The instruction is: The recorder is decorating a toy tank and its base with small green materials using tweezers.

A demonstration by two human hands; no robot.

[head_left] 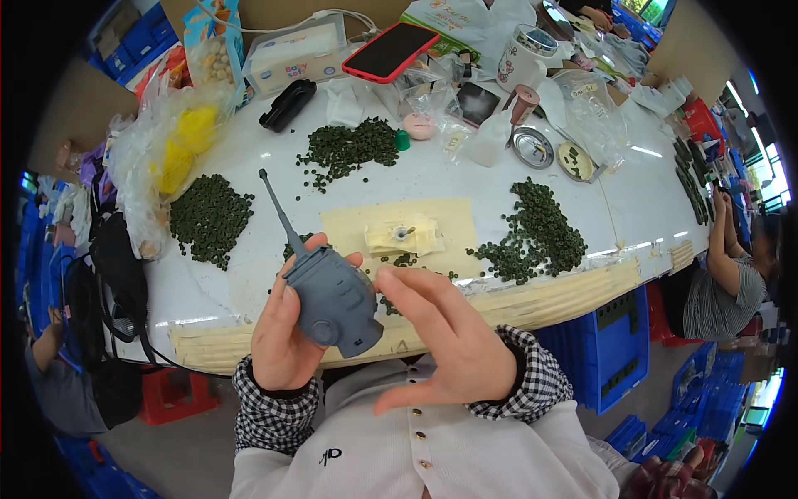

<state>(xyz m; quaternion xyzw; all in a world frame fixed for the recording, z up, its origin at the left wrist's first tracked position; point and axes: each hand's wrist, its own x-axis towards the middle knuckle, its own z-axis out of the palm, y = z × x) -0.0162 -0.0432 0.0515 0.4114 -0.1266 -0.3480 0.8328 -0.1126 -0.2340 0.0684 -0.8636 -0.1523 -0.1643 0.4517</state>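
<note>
My left hand (281,345) is closed around a grey model tank turret (334,301), held above the near edge of the table. The turret's long thin barrel points up and to the left. Just right of it is my right hand (455,343), its fingers stretched out, thumb apart and nothing visible in it. The right fingertips come close to the turret; whether they touch it I cannot tell. Behind the hands, a small tape-wrapped block (404,236) with a hole in its middle sits on a taped patch (345,219). A few small dark green pieces lie around it.
Piles of small dark green pieces lie at the left (211,221), middle back (349,150) and right (539,233) of the white table (283,179). A red-edged phone (391,51) rests at the back beside a clear tissue box (298,54). Blue crates (607,349) stand below right.
</note>
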